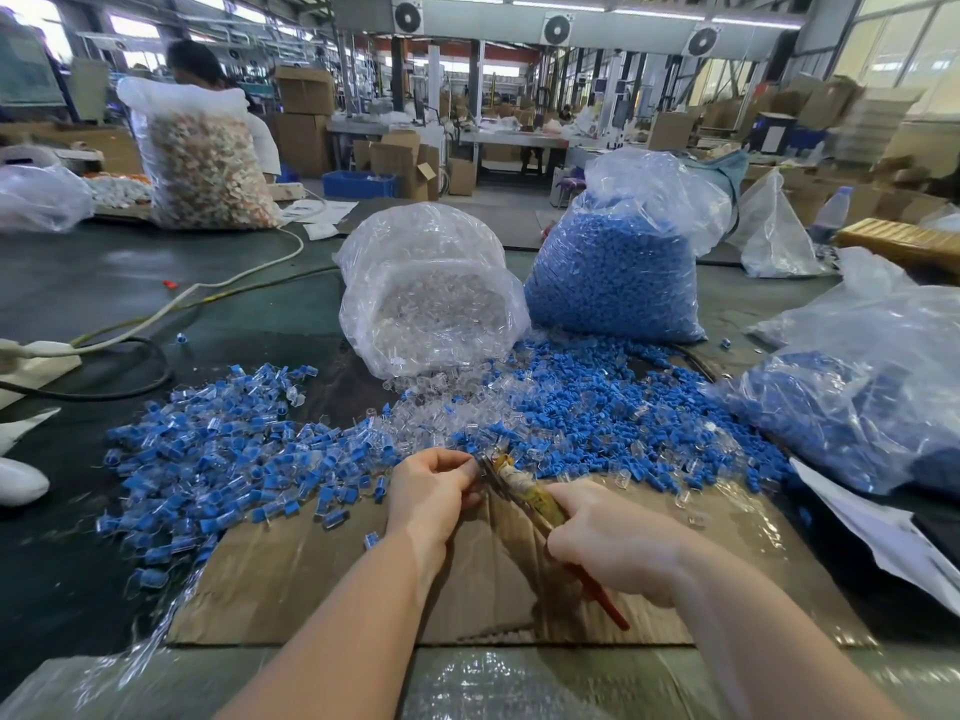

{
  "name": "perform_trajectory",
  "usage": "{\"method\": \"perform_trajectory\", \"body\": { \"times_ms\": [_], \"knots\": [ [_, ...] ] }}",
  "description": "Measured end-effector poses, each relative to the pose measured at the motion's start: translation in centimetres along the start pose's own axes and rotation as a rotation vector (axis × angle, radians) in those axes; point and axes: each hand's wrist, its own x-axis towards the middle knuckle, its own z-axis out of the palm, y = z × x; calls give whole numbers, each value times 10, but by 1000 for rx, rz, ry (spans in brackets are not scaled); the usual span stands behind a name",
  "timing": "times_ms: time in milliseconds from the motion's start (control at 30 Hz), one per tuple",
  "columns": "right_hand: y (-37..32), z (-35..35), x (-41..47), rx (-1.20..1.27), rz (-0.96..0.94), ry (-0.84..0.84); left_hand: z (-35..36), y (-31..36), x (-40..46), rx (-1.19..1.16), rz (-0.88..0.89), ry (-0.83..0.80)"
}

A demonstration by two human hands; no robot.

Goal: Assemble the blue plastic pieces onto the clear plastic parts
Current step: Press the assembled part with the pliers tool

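Left hand (434, 491) had fingers curled tight at the tip of the pliers (524, 491), pinching something too small and hidden to identify; right hand (613, 543) gripped the pliers' handles, red grip ends poking out below the palm, jaw tips blocked by the left fingers so their gap could not be told; both hands worked over a cardboard sheet (363, 589) on the dark bench (104, 283); assembled blue-and-clear pieces (218, 459) spread left of the hands, reaching the cardboard's left edge; loose blue plastic pieces (597, 397) mixed with clear plastic parts (431, 418) heaped just beyond the hands; tipped clear bag (431, 304) spilled clear parts, contents blurred through plastic; upright bag of blue pieces (618, 272) stood beside it; another bag of blue pieces (857, 407) crowded the right, cut off by the frame; white cable (208, 293) crossed open bench at far left; near cardboard in front of the forearms bare.
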Motion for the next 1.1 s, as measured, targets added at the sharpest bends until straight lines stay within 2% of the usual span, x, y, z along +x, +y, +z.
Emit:
{"method": "perform_trajectory", "body": {
  "times_ms": [133,333,500,567,633,700,767,833,933,1000,1100],
  "knots": [
    [4,1,-1,55,-9,33,-1,0,0,-28,-8,0],
    [18,0,-3,394,-15,61,3,-1,-5,-21,63,30],
    [20,4,-6,340,-76,111,4,-1,-5,7,83,28],
    [21,0,-6,368,-76,77,5,-1,-5,2,88,40],
    [26,-6,-7,535,-36,9,4,1,-4,-48,72,82],
    [30,-11,-7,650,-11,24,-3,2,-2,-70,63,128],
    [33,-14,-6,527,-44,179,-13,4,2,61,153,179],
    [38,-19,-4,254,-85,408,-24,8,6,325,340,259],
    [51,-30,2,-124,-6,687,-41,16,12,599,536,378],
    [60,-36,6,-322,98,772,-51,18,17,696,573,407],
    [69,-42,11,-476,189,821,-58,16,24,809,557,391]
  ]
}}
